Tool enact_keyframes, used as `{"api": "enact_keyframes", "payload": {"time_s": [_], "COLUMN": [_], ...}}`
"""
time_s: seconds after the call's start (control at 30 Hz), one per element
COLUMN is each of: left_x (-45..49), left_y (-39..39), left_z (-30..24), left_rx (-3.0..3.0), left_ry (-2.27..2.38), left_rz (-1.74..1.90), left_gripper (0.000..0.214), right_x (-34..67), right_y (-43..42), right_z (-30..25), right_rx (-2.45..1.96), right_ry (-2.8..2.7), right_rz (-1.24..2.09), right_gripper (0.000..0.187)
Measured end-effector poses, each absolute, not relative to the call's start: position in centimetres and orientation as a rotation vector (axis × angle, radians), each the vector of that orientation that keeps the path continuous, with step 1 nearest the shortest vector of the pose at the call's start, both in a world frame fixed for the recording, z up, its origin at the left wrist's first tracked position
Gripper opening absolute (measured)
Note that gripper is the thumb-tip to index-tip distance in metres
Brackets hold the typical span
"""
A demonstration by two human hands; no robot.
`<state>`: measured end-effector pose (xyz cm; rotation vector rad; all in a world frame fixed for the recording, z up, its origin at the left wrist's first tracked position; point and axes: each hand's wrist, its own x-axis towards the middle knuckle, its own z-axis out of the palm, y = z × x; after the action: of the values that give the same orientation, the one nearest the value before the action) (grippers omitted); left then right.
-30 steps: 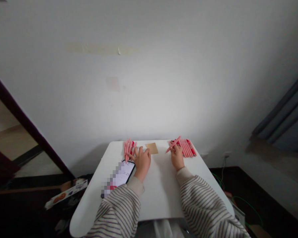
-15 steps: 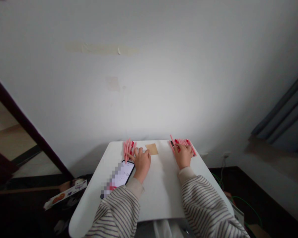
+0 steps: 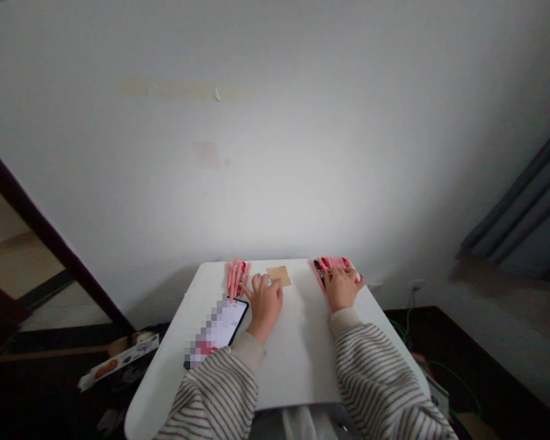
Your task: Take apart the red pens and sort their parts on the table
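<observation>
My left hand (image 3: pixel 266 304) hovers or rests beside a small pile of pink pens (image 3: pixel 233 275) at the table's far left, its fingers spread. Its thumb is close to the pile; whether it touches cannot be made out. Over at the far right, my right hand (image 3: pixel 341 289) lies with fingers apart across a row of pink pens (image 3: pixel 337 261) with red and black parts. The hand covers the near ends of that row. Between the two groups lies a tan square of paper (image 3: pixel 280 275), close to my left fingertips.
On the white table (image 3: pixel 297 354), a lit phone (image 3: pixel 217 330) lies left of my left forearm. A white wall (image 3: pixel 275 183) rises behind the table's far edge. Boxes (image 3: pixel 119 363) and clutter are on the floor at left, with green cables (image 3: pixel 458 382) at right.
The pen that stuck up at an angle from my right hand now lies with the row. My right fingers have spread and shifted right over the pens. My left hand has barely moved.
</observation>
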<state>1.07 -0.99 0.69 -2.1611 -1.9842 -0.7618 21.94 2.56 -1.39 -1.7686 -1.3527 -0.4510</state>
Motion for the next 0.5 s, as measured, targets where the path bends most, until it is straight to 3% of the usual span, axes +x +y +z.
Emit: {"api": "enact_keyframes", "payload": {"time_s": [0.5], "left_x": [1.96], "left_y": [-1.46], "left_z": [0.36], "left_rx": [-2.326], "left_ry": [-1.881], "left_rz": [-0.794], "left_gripper": [0.027], "right_x": [21.65], "right_y": [2.54], "right_z": [-1.66], "right_rx": [-1.85], "right_ry": [-1.434], "right_rz": [-0.428], "right_gripper": [0.024]}}
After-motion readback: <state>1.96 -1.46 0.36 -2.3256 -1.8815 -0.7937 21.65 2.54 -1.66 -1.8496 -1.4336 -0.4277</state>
